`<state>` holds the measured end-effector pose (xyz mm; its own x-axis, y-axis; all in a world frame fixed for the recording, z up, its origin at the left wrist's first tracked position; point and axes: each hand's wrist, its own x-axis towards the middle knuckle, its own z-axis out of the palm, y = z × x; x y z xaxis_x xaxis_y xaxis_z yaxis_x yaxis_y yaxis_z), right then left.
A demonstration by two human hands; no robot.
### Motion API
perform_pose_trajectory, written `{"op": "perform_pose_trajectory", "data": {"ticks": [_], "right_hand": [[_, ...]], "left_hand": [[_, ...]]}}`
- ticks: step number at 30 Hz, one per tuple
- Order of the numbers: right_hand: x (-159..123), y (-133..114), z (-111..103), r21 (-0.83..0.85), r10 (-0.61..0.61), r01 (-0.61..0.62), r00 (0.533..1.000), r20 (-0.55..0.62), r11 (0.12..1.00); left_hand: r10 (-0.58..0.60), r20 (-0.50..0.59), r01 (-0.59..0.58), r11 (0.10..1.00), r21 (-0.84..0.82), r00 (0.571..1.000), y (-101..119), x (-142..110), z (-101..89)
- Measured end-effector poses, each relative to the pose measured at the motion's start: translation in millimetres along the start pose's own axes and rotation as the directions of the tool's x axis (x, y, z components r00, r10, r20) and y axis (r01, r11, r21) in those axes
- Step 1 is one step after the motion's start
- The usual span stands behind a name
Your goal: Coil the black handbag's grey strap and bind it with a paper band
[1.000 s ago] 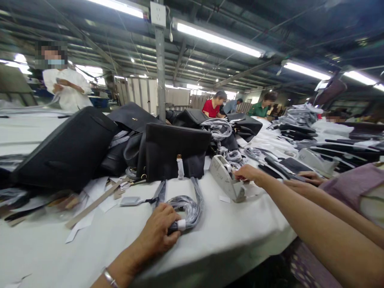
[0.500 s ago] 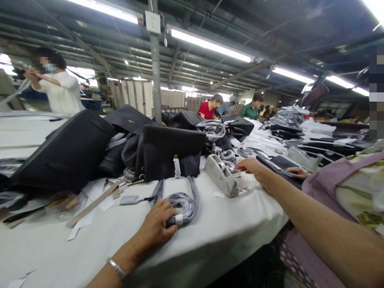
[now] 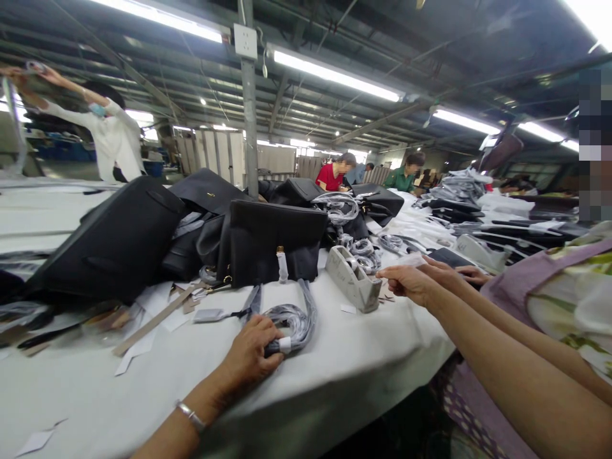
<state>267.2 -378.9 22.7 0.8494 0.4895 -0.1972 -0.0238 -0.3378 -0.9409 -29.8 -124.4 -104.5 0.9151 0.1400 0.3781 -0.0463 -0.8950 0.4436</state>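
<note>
My left hand (image 3: 251, 357) lies on the white table (image 3: 335, 376), its fingers closed round a coiled black strap in clear plastic (image 3: 291, 322) with a white tape band. The strap runs up to a black handbag (image 3: 275, 242) standing behind it. My right hand (image 3: 406, 282) hovers just right of a grey tape dispenser (image 3: 351, 277) with its fingers pinched together. A pale scrap (image 3: 412, 259) shows above the fingers; I cannot tell what the pinch holds.
Several black bags (image 3: 109, 239) are heaped at the back left, with paper strips and a wooden ruler (image 3: 153, 322) in front. A co-worker in a purple top (image 3: 535, 299) stands close on my right, with hands (image 3: 471, 274) beside mine. More wrapped straps (image 3: 366, 248) lie behind the dispenser.
My right hand has drawn back from the tape dispenser, rightward and a little up. My left hand stays on the strap coil. The person at far left has raised both arms.
</note>
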Motion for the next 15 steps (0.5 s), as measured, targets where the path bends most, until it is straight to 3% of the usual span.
{"op": "perform_pose_trajectory", "data": {"ticks": [10, 15], "right_hand": [[-7, 5, -24, 0.072, -0.009, 0.009, 1.000, -0.001, 0.997], [-14, 23, -15, 0.162, 0.131, -0.120, 0.990, -0.059, 0.979]], "left_hand": [[0.018, -0.019, -0.018, 1.000, -0.005, 1.000, -3, -1, 1.6], [0.033, -0.026, -0.033, 0.999, 0.016, 0.999, -3, -1, 1.1]]}}
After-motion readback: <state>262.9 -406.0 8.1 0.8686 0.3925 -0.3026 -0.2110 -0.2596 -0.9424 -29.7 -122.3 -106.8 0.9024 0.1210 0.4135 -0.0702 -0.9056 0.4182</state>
